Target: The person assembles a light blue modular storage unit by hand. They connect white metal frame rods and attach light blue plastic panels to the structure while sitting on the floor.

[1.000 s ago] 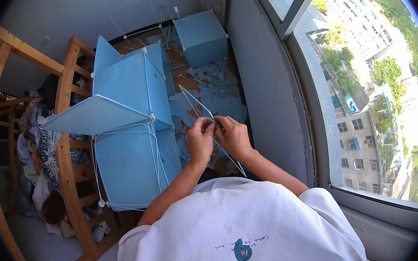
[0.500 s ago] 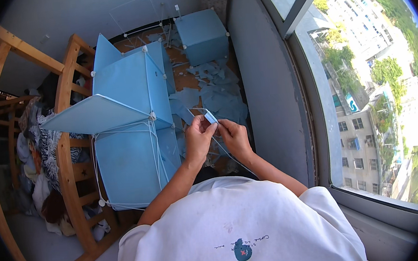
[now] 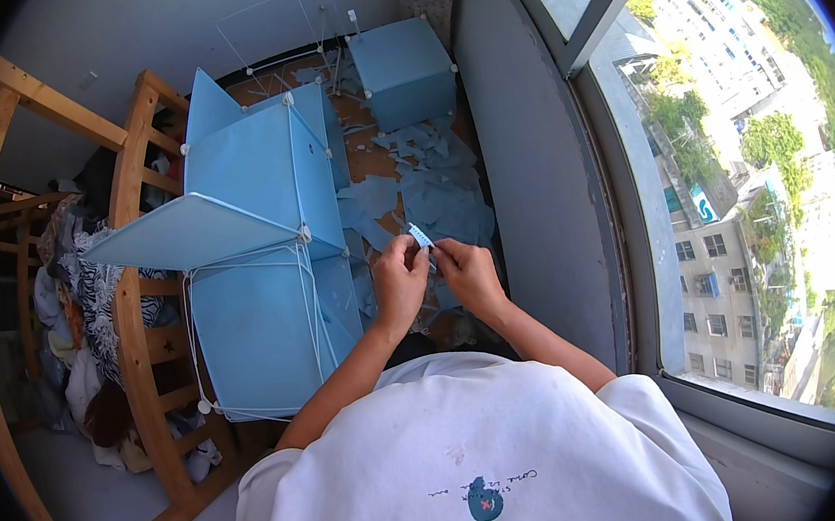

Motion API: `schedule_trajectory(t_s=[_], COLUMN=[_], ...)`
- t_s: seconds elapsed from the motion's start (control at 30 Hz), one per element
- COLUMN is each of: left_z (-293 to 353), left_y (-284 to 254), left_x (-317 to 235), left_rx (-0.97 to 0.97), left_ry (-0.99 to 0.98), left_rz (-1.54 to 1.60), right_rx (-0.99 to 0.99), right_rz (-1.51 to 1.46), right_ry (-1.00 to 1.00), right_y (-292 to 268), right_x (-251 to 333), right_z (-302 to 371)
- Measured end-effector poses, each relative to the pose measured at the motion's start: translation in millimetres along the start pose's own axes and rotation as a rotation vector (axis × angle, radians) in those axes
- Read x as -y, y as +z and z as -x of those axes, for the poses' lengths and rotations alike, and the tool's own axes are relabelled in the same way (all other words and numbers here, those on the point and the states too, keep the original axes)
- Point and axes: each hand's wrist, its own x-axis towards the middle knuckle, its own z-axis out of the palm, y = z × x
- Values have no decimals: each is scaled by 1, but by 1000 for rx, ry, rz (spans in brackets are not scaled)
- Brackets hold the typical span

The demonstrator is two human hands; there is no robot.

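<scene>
Between my hands is a small white strip with blue markings [image 3: 419,234], tilted upward. My left hand [image 3: 401,284] is closed, pinching the strip between thumb and fingers. My right hand [image 3: 469,278] is closed too, its fingertips pinched together at the strip's lower end. A thin pale edge shows between the hands, but what it belongs to is hard to make out. To the left of my left hand stands a stack of light blue panel cubes [image 3: 248,166] with white corner connectors. One blue panel [image 3: 203,221] juts out from it to the left.
Blue film scraps [image 3: 442,198] litter the wooden floor ahead. Farther off stands another blue cube [image 3: 406,71], with wire frames [image 3: 265,29] by the back wall. White wire frames lean on the near cube. A wooden bunk frame [image 3: 137,318] holds clothes at left; a window [image 3: 731,180] is at right.
The long white wire edges that ran beside my hands no longer show. The strip has shifted slightly and tilted between my fingers. My hands stay in nearly the same place.
</scene>
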Motion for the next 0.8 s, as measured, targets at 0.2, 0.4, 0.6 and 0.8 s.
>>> schedule_trajectory(t_s=[0.2,0.4,0.6,0.8], left_z=[0,-2,-10,-16], left_y=[3,2,-5,-12], left_x=[-1,-4,-22,-24], left_rx=[-8,-29,-29,-28], left_ry=[-39,-15,211,408], left_rz=[61,66,-49,-117], right_rx=[-58,-127,-125,-60], right_rz=[186,387,370,327], right_ry=[-149,-239,-377,-454], right_y=[-2,-6,-13,-23], right_x=[4,18,23,22], right_z=[1,1,-4,-12])
